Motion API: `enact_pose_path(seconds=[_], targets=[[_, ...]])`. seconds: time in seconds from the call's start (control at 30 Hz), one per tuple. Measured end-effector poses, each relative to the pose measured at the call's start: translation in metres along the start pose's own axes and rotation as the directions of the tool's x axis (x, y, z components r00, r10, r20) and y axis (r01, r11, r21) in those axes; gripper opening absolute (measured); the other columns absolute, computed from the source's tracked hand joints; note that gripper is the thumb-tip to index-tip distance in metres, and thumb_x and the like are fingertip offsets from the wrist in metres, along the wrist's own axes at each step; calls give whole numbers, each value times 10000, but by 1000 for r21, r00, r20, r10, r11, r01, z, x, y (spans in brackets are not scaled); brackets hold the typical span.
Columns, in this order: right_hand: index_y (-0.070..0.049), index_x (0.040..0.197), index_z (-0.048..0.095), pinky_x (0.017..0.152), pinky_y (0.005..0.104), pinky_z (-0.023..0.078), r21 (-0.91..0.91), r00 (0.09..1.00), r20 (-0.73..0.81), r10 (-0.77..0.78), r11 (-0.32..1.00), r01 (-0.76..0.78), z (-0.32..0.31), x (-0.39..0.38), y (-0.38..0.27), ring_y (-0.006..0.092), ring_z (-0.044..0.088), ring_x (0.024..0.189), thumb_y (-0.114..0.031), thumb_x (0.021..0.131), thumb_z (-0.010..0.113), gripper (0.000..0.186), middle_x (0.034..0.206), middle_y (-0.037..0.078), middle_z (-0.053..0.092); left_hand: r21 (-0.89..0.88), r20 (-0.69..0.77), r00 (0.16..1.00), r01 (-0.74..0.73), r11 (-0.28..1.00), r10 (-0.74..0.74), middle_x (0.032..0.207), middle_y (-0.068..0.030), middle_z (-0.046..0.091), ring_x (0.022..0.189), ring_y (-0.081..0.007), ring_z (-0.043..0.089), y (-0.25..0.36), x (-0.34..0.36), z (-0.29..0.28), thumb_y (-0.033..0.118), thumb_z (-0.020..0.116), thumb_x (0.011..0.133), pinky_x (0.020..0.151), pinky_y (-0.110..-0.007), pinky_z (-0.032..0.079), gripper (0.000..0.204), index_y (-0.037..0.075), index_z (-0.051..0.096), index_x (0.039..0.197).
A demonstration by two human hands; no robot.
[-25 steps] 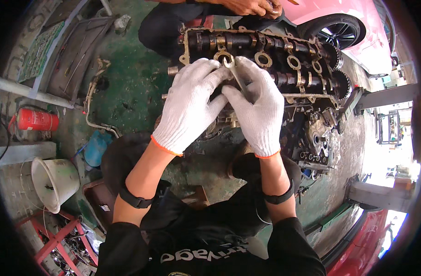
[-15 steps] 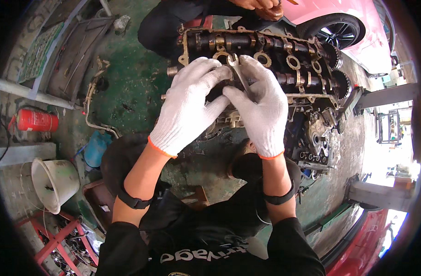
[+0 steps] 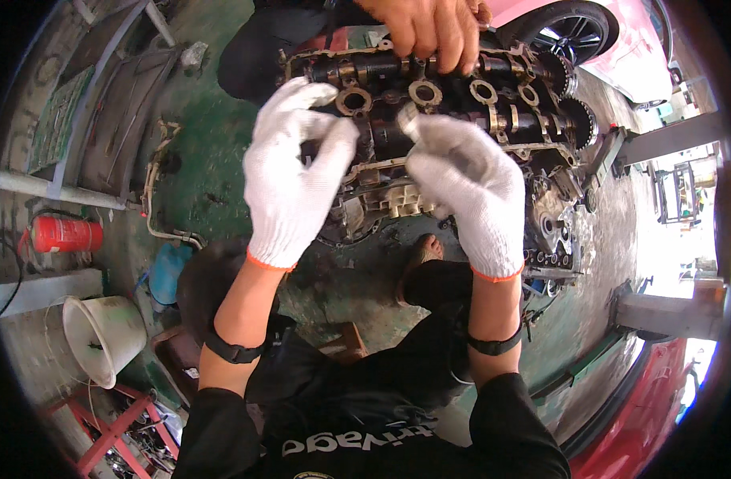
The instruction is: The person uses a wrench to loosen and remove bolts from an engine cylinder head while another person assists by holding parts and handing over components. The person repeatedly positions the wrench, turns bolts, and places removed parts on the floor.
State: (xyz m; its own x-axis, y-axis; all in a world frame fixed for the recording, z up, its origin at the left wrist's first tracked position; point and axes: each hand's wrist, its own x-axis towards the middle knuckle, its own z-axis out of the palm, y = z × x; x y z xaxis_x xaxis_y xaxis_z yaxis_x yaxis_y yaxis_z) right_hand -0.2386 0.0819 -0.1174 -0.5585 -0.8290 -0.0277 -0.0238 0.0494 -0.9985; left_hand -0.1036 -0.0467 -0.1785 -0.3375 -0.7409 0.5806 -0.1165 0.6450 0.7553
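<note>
Green floor (image 3: 214,152) borders left edge of engine (image 3: 385,140); gap separates hands (image 3: 290,176).

red fire extinguisher (image 3: 67,235) way over left | kinda grubby white bucket (image 3: 126,329) near some blue container (image 3: 171,273) | pink car (image 3: 621,68) up top right

Wearer's dress, seen from above. Left hand (image 3: 290,180) and right hand (image 3: 479,190): white knitted gloves (image 3: 276,243) with ribbed cuffs, each hemmed in a narrow orange edging (image 3: 497,279). Forearms: one black strap (image 3: 234,351) apiece, the left bearing a dark buckle (image 3: 243,353). Torso: black shirt (image 3: 381,467) with black sleeves (image 3: 214,435), pale printed lettering (image 3: 361,437) across the chest. Legs: dark trousers (image 3: 405,359).
</note>
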Motion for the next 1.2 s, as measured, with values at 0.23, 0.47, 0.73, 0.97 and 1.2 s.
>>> enact_pose_path(seconds=[0.23, 0.47, 0.73, 0.97, 1.2], targets=[[49, 1056, 699, 836, 269, 549, 269, 964, 266, -30, 962, -44, -27, -1, 9, 137, 683, 889, -13, 830, 792, 253, 980, 85, 746, 310, -77, 996, -14, 951, 40, 1414, -158, 544, 1310, -290, 537, -19, 5, -22, -72, 646, 764, 1095, -365, 431, 557, 37, 587, 1307], [21, 971, 666, 635, 205, 457, 296, 984, -158, -77, 947, 121, -39, -5, 6, 80, 593, 723, -4, 892, 675, 83, 1017, 131, 738, 2, -165, 979, 124, 992, -122, 1274, -125, 666, 1212, -236, 609, -23, 6, -22, 126, 720, 935, 1079, -345, 440, 336, 21, 651, 1247], [49, 1036, 667, 546, 248, 504, 428, 975, -209, -75, 889, 160, -32, 1, 13, 152, 628, 611, -92, 937, 598, 185, 829, 103, 685, -432, 442, 837, 513, 741, -322, 875, -56, 727, 783, -93, 665, 16, -7, -30, 236, 586, 1052, 705, -225, 529, 329, -36, 697, 1201], [63, 1047, 604, 541, 321, 553, 301, 998, -67, -12, 953, 32, -37, -9, 16, 244, 668, 658, -124, 890, 523, 257, 916, 168, 659, -650, 669, 682, 730, 211, -296, 987, -175, 740, 827, -234, 740, 4, -8, -28, 122, 590, 1024, 773, -329, 603, 317, -68, 623, 1275], [48, 1323, 591, 667, 238, 532, 31, 815, 480, 325, 922, -387, -38, -24, 12, 136, 680, 732, -143, 978, 639, 397, 888, 113, 730, -466, 538, 729, 676, 571, -423, 983, -127, 723, 844, -172, 698, 13, -7, -26, 32, 599, 984, 791, -303, 570, 305, -71, 622, 1270]])
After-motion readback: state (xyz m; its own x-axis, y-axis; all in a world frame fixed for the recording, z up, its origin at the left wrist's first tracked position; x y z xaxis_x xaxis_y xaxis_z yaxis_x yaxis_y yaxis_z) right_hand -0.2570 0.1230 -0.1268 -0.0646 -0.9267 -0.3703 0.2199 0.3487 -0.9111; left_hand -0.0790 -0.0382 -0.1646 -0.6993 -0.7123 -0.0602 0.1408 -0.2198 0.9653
